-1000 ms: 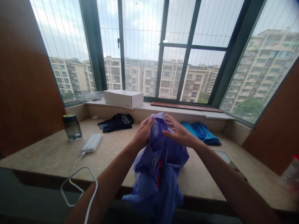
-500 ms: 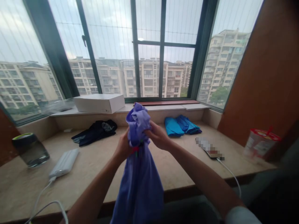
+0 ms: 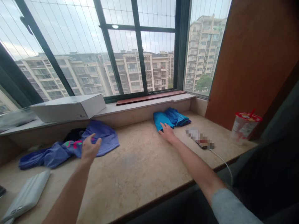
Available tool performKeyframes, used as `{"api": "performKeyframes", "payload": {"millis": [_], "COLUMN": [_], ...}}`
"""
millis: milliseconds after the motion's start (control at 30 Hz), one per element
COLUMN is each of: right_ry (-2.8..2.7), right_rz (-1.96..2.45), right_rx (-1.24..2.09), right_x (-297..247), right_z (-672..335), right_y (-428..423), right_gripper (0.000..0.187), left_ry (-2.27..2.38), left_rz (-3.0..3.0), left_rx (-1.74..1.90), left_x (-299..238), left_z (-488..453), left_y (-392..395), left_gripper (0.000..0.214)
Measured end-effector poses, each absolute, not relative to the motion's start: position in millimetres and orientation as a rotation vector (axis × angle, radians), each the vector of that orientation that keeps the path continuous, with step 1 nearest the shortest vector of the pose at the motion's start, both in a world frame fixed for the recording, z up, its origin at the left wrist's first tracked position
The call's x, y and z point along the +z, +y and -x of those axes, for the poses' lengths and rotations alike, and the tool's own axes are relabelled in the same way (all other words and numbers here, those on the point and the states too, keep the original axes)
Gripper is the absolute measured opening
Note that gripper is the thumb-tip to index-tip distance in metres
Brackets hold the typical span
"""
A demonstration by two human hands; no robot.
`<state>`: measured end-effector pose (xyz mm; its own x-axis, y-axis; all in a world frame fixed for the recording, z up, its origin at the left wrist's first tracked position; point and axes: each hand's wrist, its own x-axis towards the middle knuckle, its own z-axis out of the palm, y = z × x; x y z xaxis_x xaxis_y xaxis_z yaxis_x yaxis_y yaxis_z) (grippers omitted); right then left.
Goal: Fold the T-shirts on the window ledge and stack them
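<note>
A purple-blue garment [image 3: 57, 152] with pink and green marks lies loosely spread on the stone counter [image 3: 130, 168], partly over a black garment [image 3: 74, 134]. My left hand [image 3: 90, 147] is over its right part, fingers apart and holding nothing; whether it touches the cloth I cannot tell. Farther right, my right hand [image 3: 167, 133] reaches to the near edge of a folded bright-blue cloth [image 3: 161, 118]. Its fingers are spread, with no grip on the cloth. Beside that lies a darker blue folded cloth [image 3: 177, 116].
A phone [image 3: 199, 138], partly pixelated, lies right of the cloths with a white cable. Near the wooden side panel stands a cup with a red lid [image 3: 246, 124]. A white power bank [image 3: 28, 193] lies at front left; a white box [image 3: 70, 107] sits on the window ledge.
Both hands have let go of the purple-blue garment, which now lies on the left over the black one. My right hand has moved to the bright-blue cloth. The view has turned right.
</note>
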<state>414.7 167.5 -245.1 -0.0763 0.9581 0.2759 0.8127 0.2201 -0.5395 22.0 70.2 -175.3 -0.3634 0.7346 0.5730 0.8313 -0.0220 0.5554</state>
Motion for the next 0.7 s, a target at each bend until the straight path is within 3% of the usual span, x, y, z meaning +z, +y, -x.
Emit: {"api": "performKeyframes", "payload": {"millis": [133, 300, 400, 500, 600, 700], "right_ry": [-1.898, -1.949, -1.962, -1.987, -2.103, -2.155], "right_rz": [1.657, 1.423, 1.008, 0.549, 0.487, 0.542], "right_rx": [0.32, 0.407, 0.706, 1.069, 1.071, 1.068], "right_x": [-250, -249, -244, -235, -229, -229], "right_z": [-405, -384, -364, -353, -358, -367], "right_y": [185, 170, 137, 104, 89, 89], "right_gripper": [0.029, 0.031, 0.033, 0.036, 0.056, 0.074], "left_ry": [-1.981, -1.758, -1.765, -1.809, -1.945, -2.063], "left_rz": [1.958, 2.386, 2.561, 2.691, 2.611, 2.298], "left_rx": [-1.346, -1.243, -1.262, -1.453, -1.766, -2.316], "left_x": [-227, -258, -268, -267, -258, -250], "left_z": [-73, -134, -148, -148, -143, -139], "left_y": [84, 68, 56, 50, 48, 48], "left_gripper": [0.039, 0.058, 0.074, 0.054, 0.02, 0.023]}}
